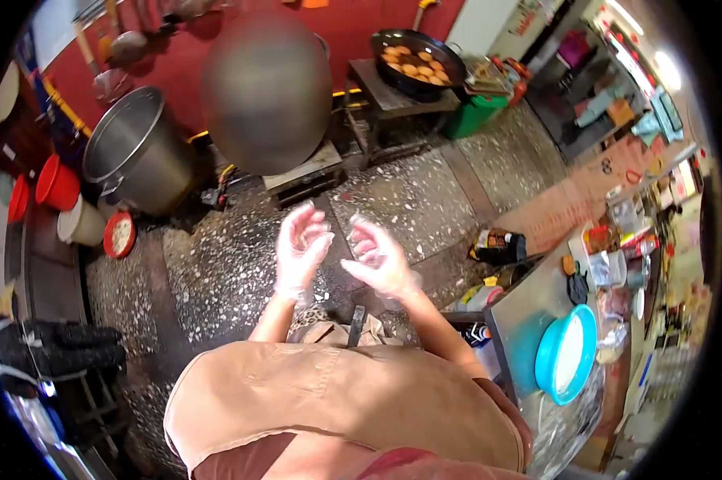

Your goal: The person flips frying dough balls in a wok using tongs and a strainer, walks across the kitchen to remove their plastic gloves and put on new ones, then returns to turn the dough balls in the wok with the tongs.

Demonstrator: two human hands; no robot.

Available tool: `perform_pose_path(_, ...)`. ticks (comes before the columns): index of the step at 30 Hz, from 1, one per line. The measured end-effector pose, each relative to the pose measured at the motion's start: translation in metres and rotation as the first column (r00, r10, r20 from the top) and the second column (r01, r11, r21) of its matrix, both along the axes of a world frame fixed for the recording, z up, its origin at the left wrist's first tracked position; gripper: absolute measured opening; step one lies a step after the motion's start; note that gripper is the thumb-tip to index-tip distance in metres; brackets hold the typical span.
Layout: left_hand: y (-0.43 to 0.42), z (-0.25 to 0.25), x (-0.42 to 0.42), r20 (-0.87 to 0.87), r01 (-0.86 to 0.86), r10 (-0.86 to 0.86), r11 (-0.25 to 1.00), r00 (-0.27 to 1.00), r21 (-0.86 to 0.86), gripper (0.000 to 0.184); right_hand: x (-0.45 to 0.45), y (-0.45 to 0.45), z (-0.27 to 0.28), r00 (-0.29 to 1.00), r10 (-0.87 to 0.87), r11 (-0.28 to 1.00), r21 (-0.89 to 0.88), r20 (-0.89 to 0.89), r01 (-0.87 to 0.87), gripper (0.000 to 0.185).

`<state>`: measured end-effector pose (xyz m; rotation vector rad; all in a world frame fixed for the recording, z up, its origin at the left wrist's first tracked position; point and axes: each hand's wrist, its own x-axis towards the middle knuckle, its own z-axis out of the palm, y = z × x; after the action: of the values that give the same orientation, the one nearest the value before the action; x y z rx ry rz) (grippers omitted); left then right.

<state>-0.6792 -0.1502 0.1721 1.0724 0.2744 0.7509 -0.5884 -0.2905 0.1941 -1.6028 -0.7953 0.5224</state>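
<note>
Both hands wear thin see-through plastic gloves. My left hand (302, 250) is raised in front of the apron (321, 380), palm turned inward and fingers loosely curled but apart. Facing it across a gap is my right hand (378, 258), its fingers also parted and slightly bent. Neither hand holds or touches anything. Beneath them lies the speckled stone floor (217, 280).
A large metal pot (141, 152) stands at the back left beside red buckets (58, 182). Round browned pieces lie in a dark wok (389, 74) at the back. At right, a metal table (521, 320) bears a turquoise basin (546, 360) with white contents.
</note>
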Motion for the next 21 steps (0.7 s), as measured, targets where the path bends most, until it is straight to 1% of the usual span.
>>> perform_pose_path(1,-0.001,0.03,0.016,0.158,-0.007,-0.009,0.994,0.987,0.105,0.061,0.01,-0.006,0.028,0.996,-0.035,0.988,0.152,0.077,0.023,0.06)
perform_pose_path(2,-0.001,0.059,0.031,0.314,-0.033,-0.031,0.98,0.949,0.198,0.063,0.021,-0.012,0.058,0.985,-0.081,0.955,0.295,0.153,0.032,0.061)
perform_pose_path(3,0.005,0.085,0.047,0.464,-0.095,-0.053,0.952,0.884,0.29,0.072,0.039,-0.022,0.078,0.944,-0.088,0.928,0.372,0.318,-0.039,0.06)
perform_pose_path(4,0.004,0.128,0.048,0.442,0.023,-0.016,1.0,0.897,-0.011,0.081,0.057,-0.039,0.101,0.874,-0.103,0.896,0.426,0.474,-0.126,0.06)
perform_pose_path(5,0.007,0.156,0.068,0.761,0.047,-0.147,0.987,0.632,0.152,0.081,0.07,-0.077,0.145,0.606,0.171,0.984,-0.171,0.777,-0.059,0.051)
perform_pose_path(6,0.02,0.174,0.079,0.831,0.154,-0.32,0.947,0.455,0.281,0.076,0.079,-0.078,0.163,0.616,0.169,0.982,-0.184,0.769,-0.04,0.051)
perform_pose_path(7,0.026,0.188,0.083,0.875,0.269,-0.332,0.931,0.352,0.246,0.074,0.09,-0.074,0.176,0.794,0.246,0.84,0.287,0.556,-0.461,0.033)
perform_pose_path(8,0.024,0.209,0.098,0.886,0.326,-0.327,0.92,0.327,0.219,0.064,0.102,-0.068,0.189,0.819,0.446,0.387,0.748,0.361,-0.54,0.03)
perform_pose_path(9,0.042,0.207,0.103,0.863,0.381,-0.384,0.89,0.327,0.251,0.059,0.117,-0.056,0.206,0.707,0.592,0.211,0.772,0.387,-0.6,0.019)
perform_pose_path(10,0.06,0.209,0.112,0.839,0.43,-0.439,0.857,0.323,0.283,0.055,0.136,-0.044,0.22,0.564,0.709,0.022,0.785,0.424,-0.619,0.009)
perform_pose_path(11,0.068,0.207,0.129,0.917,0.395,-0.344,0.885,0.201,0.246,0.059,0.151,-0.031,0.227,0.568,0.71,0.032,0.787,0.416,-0.616,0.009)
perform_pose_path(12,0.076,0.21,0.151,0.968,0.364,-0.241,0.91,0.075,0.198,0.064,0.166,-0.016,0.23,0.58,0.574,-0.089,0.748,0.579,-0.658,0.009)
perform_pose_path(13,0.087,0.212,0.171,0.969,0.368,-0.232,0.911,0.081,0.187,0.064,0.181,-0.001,0.234,0.574,0.408,-0.195,0.682,0.71,-0.705,0.009)
perform_pose_path(14,0.099,0.215,0.194,0.955,0.475,-0.296,0.84,-0.002,0.262,0.066,0.199,0.009,0.241,0.579,0.413,-0.186,0.687,0.704,-0.702,0.009)
perform_pose_path(16,0.122,0.22,0.237,0.903,0.637,-0.381,0.651,-0.196,0.413,0.069,0.232,0.028,0.257,0.495,0.511,-0.185,0.652,0.703,-0.735,0.015)
perform_pose_path(17,0.131,0.224,0.256,0.867,0.696,-0.401,0.532,-0.295,0.483,0.07,0.245,0.038,0.259,0.422,0.69,-0.254,0.743,0.587,-0.619,0.02)
perform_pose_path(18,0.139,0.23,0.271,0.825,0.736,-0.405,0.398,-0.395,0.548,0.071,0.26,0.045,0.265,0.441,0.679,-0.22,0.735,0.588,-0.641,0.02)
perform_pose_path(19,0.172,0.244,0.25,0.809,0.924,-0.577,0.239,-0.114,0.3,0.063,0.274,0.051,0.27,0.468,0.654,-0.182,0.725,0.594,-0.665,0.021)
perform_pose_path(20,0.201,0.256,0.223,0.65,0.991,-0.751,0.129,0.114,-0.024,0.055,0.287,0.057,0.272,0.491,0.635,-0.148,0.718,0.597,-0.68,0.021)
perform_pose_path(21,0.198,0.258,0.233,0.672,0.937,-0.701,0.347,0.239,0.028,0.031,0.3,0.062,0.277,0.505,0.625,-0.127,0.716,0.595,-0.686,0.021)
